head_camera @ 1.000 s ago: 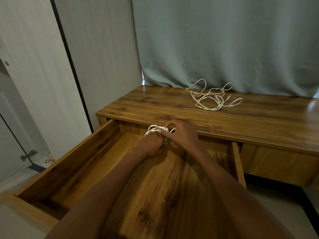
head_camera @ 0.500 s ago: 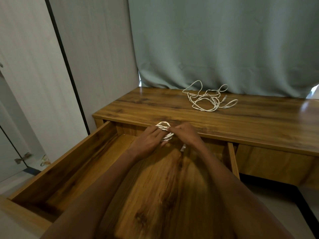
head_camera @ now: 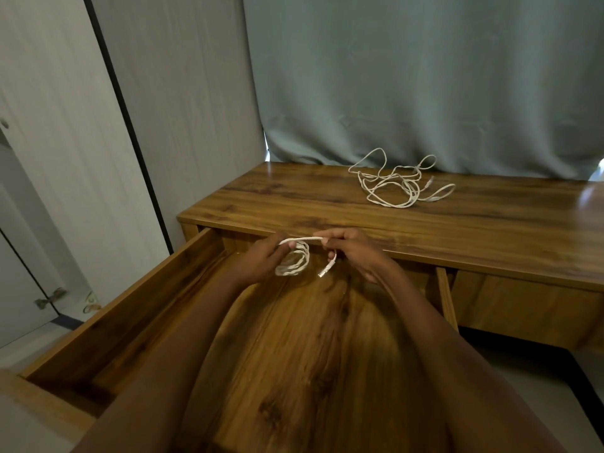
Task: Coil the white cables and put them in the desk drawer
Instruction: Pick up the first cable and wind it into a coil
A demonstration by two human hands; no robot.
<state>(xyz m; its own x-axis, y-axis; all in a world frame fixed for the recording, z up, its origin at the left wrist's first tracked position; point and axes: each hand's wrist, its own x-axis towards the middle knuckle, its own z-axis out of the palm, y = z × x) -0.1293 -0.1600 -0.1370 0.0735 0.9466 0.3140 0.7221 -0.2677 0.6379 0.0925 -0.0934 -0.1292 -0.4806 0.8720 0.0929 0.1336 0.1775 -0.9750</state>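
- Your left hand (head_camera: 261, 261) gripped the coil (head_camera: 294, 263); your right hand (head_camera: 351, 253) pinched its tail above the open drawer (head_camera: 137, 308).
- Far on the worktop (head_camera: 294, 204), the tangle (head_camera: 397, 183) lay uncoiled.

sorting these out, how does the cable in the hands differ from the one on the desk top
The held cable is wound into a small tight coil; the desk cable sprawls in loose, tangled loops. The held cable is gripped by the left hand and the right hand above the open drawer; the desk cable lies untouched near the curtain. Both are thin and white.
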